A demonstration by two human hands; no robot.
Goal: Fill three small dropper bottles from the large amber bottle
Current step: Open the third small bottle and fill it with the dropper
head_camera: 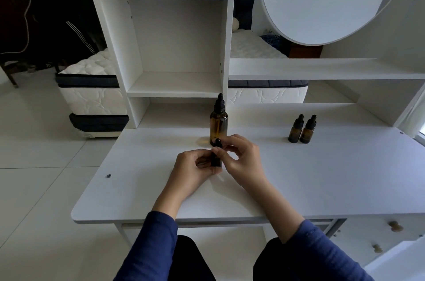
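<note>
While left hand (192,171) grips the small dark dropper bottle (216,161) upright, right hand (245,163) pinches its black cap (217,144) straight above.

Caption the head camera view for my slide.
Left hand and right hand grip a small dropper bottle before the large amber bottle; two capped small bottles stand aside on the desk.

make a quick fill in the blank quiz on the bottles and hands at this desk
1. At the right of the desk, the small dropper bottles standing side by side number ____.
2. The large amber bottle has its dropper cap ____ (on/off).
3. The left hand grips the held small bottle by its body while the right hand pinches its ____.
Missing words: two; on; cap
</note>
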